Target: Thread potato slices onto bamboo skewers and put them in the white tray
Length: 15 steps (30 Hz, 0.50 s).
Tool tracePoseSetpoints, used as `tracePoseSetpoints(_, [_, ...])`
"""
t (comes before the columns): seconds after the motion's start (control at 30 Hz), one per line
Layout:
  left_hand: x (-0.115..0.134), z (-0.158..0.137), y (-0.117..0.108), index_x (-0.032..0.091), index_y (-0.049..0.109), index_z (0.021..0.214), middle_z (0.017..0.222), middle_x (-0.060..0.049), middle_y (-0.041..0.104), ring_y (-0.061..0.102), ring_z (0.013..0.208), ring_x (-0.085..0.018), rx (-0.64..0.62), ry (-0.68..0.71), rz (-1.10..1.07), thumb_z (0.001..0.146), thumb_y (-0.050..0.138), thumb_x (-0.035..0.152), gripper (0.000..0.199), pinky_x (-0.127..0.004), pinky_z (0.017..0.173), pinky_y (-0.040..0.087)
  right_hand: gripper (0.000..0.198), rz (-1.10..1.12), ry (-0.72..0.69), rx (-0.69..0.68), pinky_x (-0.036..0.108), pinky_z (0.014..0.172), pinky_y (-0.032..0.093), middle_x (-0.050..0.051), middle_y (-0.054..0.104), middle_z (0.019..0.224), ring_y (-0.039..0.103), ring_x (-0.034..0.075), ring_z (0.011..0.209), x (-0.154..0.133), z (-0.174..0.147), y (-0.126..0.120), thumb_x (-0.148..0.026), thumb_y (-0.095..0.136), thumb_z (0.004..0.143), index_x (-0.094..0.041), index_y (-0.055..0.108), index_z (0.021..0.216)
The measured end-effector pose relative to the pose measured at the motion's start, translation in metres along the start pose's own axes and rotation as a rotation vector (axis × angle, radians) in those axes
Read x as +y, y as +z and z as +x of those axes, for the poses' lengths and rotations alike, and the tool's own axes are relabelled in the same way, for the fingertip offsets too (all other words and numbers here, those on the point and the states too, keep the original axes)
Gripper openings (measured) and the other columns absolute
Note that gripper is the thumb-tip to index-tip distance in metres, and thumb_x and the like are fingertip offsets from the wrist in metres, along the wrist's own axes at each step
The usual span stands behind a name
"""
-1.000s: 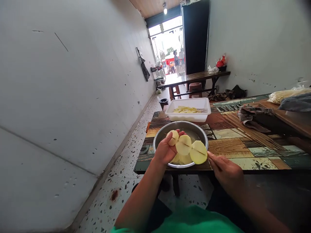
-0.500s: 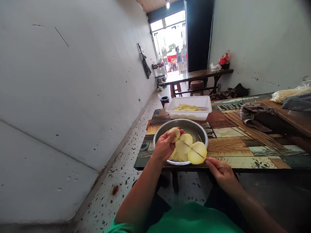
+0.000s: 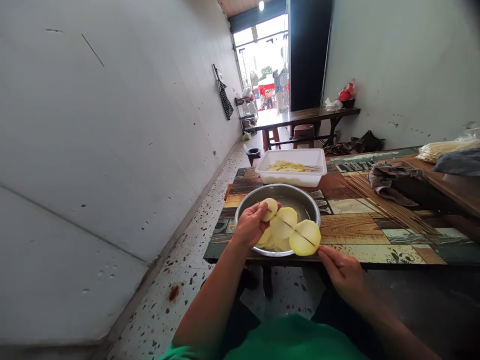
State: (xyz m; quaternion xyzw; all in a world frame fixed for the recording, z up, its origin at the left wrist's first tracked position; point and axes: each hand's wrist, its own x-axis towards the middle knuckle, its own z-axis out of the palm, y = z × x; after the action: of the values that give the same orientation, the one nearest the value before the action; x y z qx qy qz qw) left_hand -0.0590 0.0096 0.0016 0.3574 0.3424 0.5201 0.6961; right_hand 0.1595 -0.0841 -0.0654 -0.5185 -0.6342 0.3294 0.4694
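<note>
My left hand is closed on a pale potato slice, thumb on its face. A thin wooden skewer runs through this slice and two more, the outermost potato slice lying nearest my right hand. Thumb and fingers of that hand pinch the skewer's end, just beyond the slice. Beneath the slices stands a round metal basin with water and more slices in it. The skewered row slants down from left to right over the basin's front rim.
Behind the basin, a white plastic tub holds skewered slices. A bundle of bare skewers lies on the patterned table at right, beside a crumpled cloth. Bagged goods sit farther right. A white wall runs along the left.
Both hands keep their grip on the skewered slices, almost unmoved. The view has shifted slightly.
</note>
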Motion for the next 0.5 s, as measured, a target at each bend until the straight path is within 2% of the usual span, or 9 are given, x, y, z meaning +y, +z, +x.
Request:
tracePoseSetpoints(0.03, [-0.001,0.001,-0.004,0.01,0.065,0.101,0.095,-0.014,0.072,0.069,0.093,-0.023,0.016,-0.001,0.048,0.079,0.07,0.038,0.036,-0.04,0.091,0.052,0.03,-0.097,-0.052,0.006,0.029,0.07,0.05,0.007,0.073,0.084,0.068,0.023,0.082,0.0,0.008,-0.008,-0.04,0.05,0.09,-0.02,0.073,0.088])
tracePoseSetpoints(0.1, [-0.005,0.004,-0.013,0.011,0.061,0.11,0.093,-0.013,0.073,0.07,0.089,-0.021,0.102,0.047,0.178,0.08,0.067,0.044,0.046,-0.039,0.09,0.052,0.034,-0.276,-0.105,0.0,0.028,0.071,0.05,0.007,0.074,0.088,0.069,0.023,0.083,-0.001,0.033,-0.027,-0.039,0.043,0.093,-0.02,0.072,0.09])
tracePoseSetpoints(0.17, [-0.011,0.005,-0.021,0.012,0.058,0.118,0.093,-0.012,0.073,0.069,0.087,-0.019,0.209,0.18,0.361,0.08,0.066,0.047,0.052,-0.036,0.09,0.051,0.037,-0.483,-0.136,0.041,0.028,0.069,0.048,0.007,0.074,0.085,0.068,0.022,0.079,-0.003,0.068,-0.047,-0.036,0.038,0.095,-0.018,0.07,0.089])
tracePoseSetpoints(0.2, [-0.013,0.005,-0.024,0.011,0.059,0.118,0.092,-0.012,0.073,0.069,0.086,-0.019,0.222,0.236,0.461,0.08,0.066,0.047,0.053,-0.035,0.089,0.051,0.037,-0.605,-0.127,0.047,0.028,0.068,0.048,0.007,0.074,0.084,0.068,0.022,0.078,-0.004,0.089,-0.055,-0.034,0.036,0.095,-0.018,0.069,0.09])
tracePoseSetpoints(0.3, [-0.021,0.004,-0.029,0.012,0.062,0.116,0.09,-0.01,0.073,0.069,0.085,-0.02,0.145,0.281,0.751,0.08,0.064,0.043,0.047,-0.032,0.083,0.052,0.032,-0.718,-0.12,0.051,0.03,0.071,0.047,0.009,0.074,0.088,0.067,0.023,0.083,-0.006,0.162,-0.067,-0.027,0.04,0.095,-0.017,0.069,0.087])
tracePoseSetpoints(0.4, [-0.023,0.001,-0.029,0.015,0.065,0.114,0.092,-0.01,0.074,0.069,0.083,-0.02,0.089,0.295,0.915,0.081,0.061,0.041,0.042,-0.03,0.077,0.052,0.026,-0.79,-0.101,0.015,0.034,0.077,0.05,0.008,0.072,0.089,0.066,0.021,0.084,-0.006,0.237,-0.064,-0.024,0.046,0.096,-0.015,0.069,0.087])
tracePoseSetpoints(0.5, [-0.022,-0.001,-0.029,0.015,0.066,0.112,0.091,-0.01,0.074,0.069,0.082,-0.019,0.068,0.282,0.933,0.082,0.059,0.041,0.041,-0.03,0.077,0.053,0.023,-0.822,-0.085,0.0,0.039,0.08,0.053,0.007,0.066,0.107,0.065,0.019,0.09,-0.004,0.297,-0.062,-0.033,0.057,0.094,-0.015,0.064,0.108])
